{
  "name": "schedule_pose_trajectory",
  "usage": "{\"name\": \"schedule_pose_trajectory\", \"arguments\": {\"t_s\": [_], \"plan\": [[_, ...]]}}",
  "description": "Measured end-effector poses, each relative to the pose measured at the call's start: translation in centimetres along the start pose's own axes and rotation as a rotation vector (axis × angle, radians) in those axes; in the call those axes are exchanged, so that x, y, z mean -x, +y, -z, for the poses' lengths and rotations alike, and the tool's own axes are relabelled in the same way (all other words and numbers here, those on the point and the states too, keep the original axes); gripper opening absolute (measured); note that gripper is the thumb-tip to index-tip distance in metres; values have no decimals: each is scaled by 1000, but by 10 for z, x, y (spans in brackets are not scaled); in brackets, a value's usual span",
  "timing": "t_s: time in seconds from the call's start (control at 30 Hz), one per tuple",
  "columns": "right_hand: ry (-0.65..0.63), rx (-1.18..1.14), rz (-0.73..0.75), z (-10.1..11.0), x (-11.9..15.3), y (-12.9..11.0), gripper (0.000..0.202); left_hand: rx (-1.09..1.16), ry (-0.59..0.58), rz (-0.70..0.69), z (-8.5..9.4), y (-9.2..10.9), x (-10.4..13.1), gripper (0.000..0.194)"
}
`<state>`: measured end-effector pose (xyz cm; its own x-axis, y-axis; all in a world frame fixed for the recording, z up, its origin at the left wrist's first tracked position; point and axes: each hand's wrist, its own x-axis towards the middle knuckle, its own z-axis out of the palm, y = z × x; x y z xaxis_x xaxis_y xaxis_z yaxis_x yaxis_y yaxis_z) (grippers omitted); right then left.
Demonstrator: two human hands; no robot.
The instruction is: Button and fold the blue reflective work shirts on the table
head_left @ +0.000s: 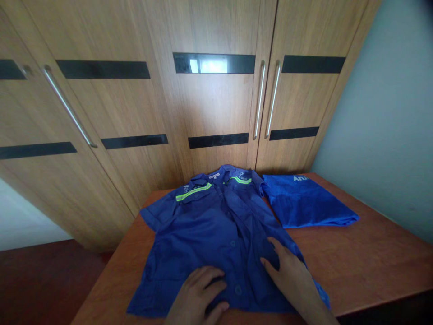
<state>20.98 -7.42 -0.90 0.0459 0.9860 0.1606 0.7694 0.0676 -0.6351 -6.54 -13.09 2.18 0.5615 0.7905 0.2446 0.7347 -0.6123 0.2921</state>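
Note:
A dark blue short-sleeved work shirt [199, 230] lies face up on the wooden table, its collar toward the wardrobe and its hem toward me. Yellow-green reflective strips cross its chest, and buttons run down the front. Over the lower front, left of the buttons, my left hand [199, 293] rests with fingers apart and slightly bent. My right hand [287, 266] is on the lower right front panel, thumb and fingers spread. Neither hand has cloth gripped in it that I can see.
A folded bright blue garment [304, 203] with white lettering lies right of the shirt on the table [365, 253]. Behind the table stands a wooden wardrobe [216, 104] with metal handles. A pale wall [382, 135] borders the table's right side.

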Motion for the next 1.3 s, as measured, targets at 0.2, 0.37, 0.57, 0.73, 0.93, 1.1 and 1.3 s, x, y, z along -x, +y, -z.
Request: {"name": "schedule_pose_trajectory", "arguments": {"t_s": [0.2,0.37,0.57,0.73,0.93,1.1,1.3], "plan": [[-200,-812,-45,7,-4,-11,64,-35,19,-28,-2,-1,-1,31],[-345,-936,3,6,11,-31,79,-71,12,16,-8,-2,-1,32],[-281,-619,148,-25,9,-56,50,-14,-65,93,-10,8,-13,44],[-234,-472,239,-42,-6,-60,16,77,-61,194,-7,18,-34,24],[-169,-421,234,-42,-19,-54,13,316,-14,242,-3,14,-44,23],[-167,-364,205,-42,-22,-52,12,535,4,344,4,9,-43,19],[-182,-396,194,-39,-19,-51,13,434,31,397,11,7,-42,17]]}}
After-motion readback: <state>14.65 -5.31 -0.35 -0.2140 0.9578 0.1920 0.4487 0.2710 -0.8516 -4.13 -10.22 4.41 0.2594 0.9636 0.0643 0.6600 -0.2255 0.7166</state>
